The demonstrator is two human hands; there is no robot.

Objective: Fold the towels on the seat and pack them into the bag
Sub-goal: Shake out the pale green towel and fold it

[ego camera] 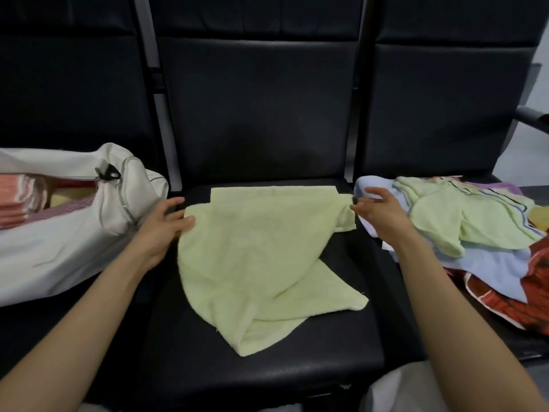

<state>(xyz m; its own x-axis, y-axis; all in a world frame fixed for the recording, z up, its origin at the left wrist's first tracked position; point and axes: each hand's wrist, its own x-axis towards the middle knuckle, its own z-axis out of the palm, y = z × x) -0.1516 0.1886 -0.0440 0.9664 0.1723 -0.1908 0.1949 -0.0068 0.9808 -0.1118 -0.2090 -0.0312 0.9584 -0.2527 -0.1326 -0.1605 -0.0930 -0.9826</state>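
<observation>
A: What do we have closest to us?

B: Our 2 bare forearms reach out over the black padded seat [267,376]. The pale green terry towel [258,251] lies in the middle of it. It is partly folded, and 1 loose corner points toward the near right.

A: And our hands?

B: Our left hand [162,230] pinches the towel's left edge, with the thumb on top of the cloth. Our right hand [381,215] is at the towel's right corner with its fingers spread loosely. We cannot tell whether they grip the cloth.

A: What is to either side?

B: On the left seat sits the white zippered bag [59,251]. It is unzipped, with folded pink striped towels [17,203] inside. On the right seat is a pile of loose towels [475,227] in green, light blue and red, just beside our right hand.

A: And farther off?

B: We see 3 dark seat backs [261,99] standing upright.
</observation>
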